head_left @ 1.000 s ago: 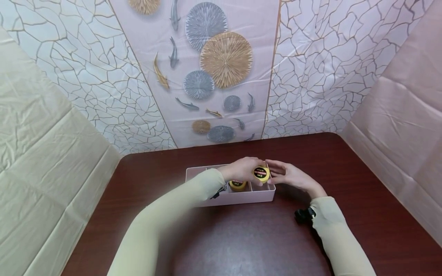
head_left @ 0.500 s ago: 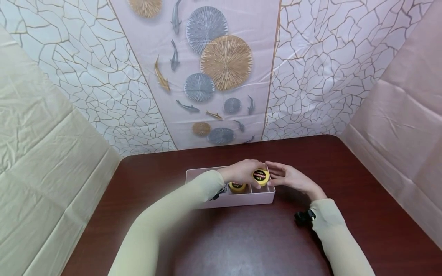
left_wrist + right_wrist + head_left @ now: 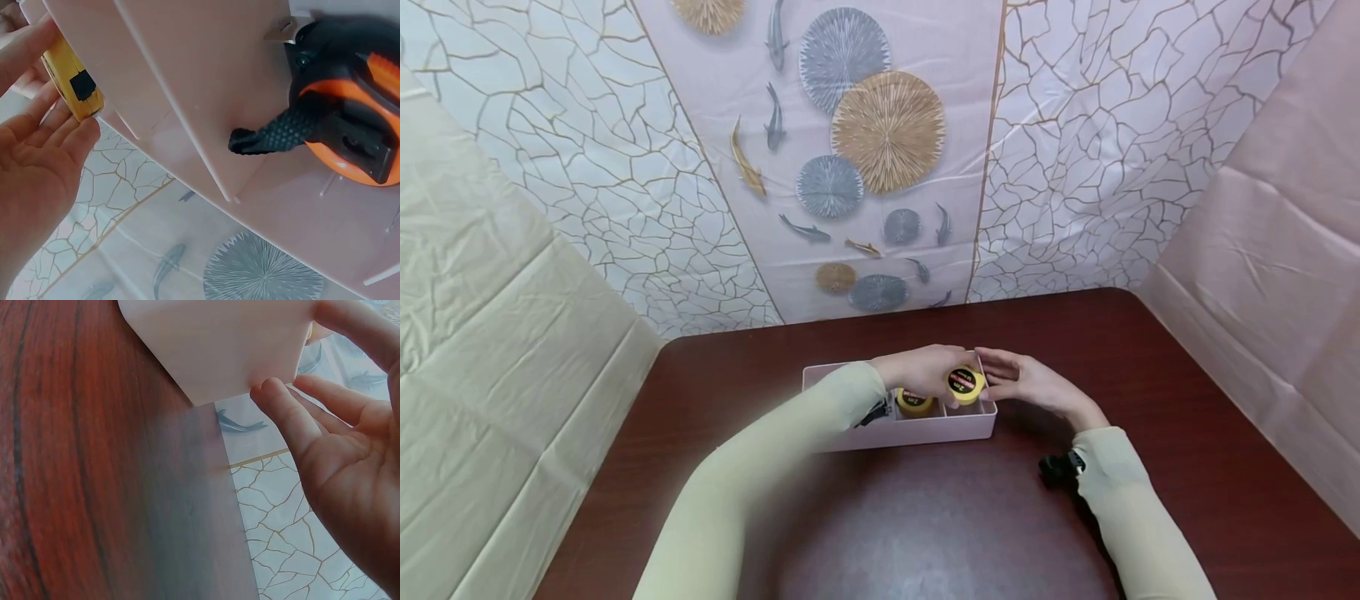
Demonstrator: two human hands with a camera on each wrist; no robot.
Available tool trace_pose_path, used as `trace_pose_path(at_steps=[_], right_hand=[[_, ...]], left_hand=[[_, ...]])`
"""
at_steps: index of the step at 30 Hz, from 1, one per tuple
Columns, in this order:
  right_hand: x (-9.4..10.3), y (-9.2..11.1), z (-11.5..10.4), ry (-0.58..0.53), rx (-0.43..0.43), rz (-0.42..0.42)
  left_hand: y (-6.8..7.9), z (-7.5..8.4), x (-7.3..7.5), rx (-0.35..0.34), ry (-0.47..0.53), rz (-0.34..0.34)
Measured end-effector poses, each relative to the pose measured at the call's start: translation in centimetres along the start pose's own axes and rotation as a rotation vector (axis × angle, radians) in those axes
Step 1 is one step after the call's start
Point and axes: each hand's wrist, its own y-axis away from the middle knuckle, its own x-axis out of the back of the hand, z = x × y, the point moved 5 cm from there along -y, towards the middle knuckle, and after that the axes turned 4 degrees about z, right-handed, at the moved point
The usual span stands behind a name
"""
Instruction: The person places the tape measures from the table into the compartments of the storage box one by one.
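Note:
In the head view my left hand [image 3: 928, 372] holds a yellow tape measure [image 3: 966, 386] over the right end of a pale pink divided box [image 3: 925, 431]. Its black "2m" label faces up. The left wrist view shows this yellow tape measure [image 3: 74, 81] edge-on between thumb and fingers. Another yellow tape measure [image 3: 914, 403] sits in the compartment to its left. A black and orange tape measure [image 3: 350, 106] with a wrist strap lies in a compartment in the left wrist view. My right hand [image 3: 1037, 385] touches the box's right end with its fingertips, fingers fairly straight.
The box stands on a dark red-brown wooden table [image 3: 880, 517]. Behind the table hangs a patterned cloth [image 3: 880, 208], with plain cloth at both sides. My left forearm [image 3: 775, 454] covers the box's left part in the head view.
The held yellow tape measure has shifted slightly left and turned a little in my left hand. My right hand stays at the box's end.

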Motion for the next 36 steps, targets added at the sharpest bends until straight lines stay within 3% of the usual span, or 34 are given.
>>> trace_pose_path(at_steps=[7, 12, 21, 28, 36], right_hand=[[0.0, -0.1, 0.0, -0.004, 0.007, 0.004], [0.0, 0.0, 0.0, 0.014, 0.003, 0.008], [-0.1, 0.1, -0.2, 0.012, -0.004, 0.014], [-0.1, 0.0, 0.1, 0.004, -0.021, 0.027], [-0.1, -0.1, 0.1, 0.005, -0.025, 0.026]], left_hand=[[0.1, 0.1, 0.1, -0.026, 0.003, -0.006], [0.2, -0.3, 0.2, -0.01, 0.01, -0.011], [1.0, -0.8, 0.9, -0.027, -0.001, 0.038], [3.0, -1.6, 2.5, 0.018, 0.089, 0.115], [6.3, -3.2, 3.9, 0.116, 0.127, 0.265]])
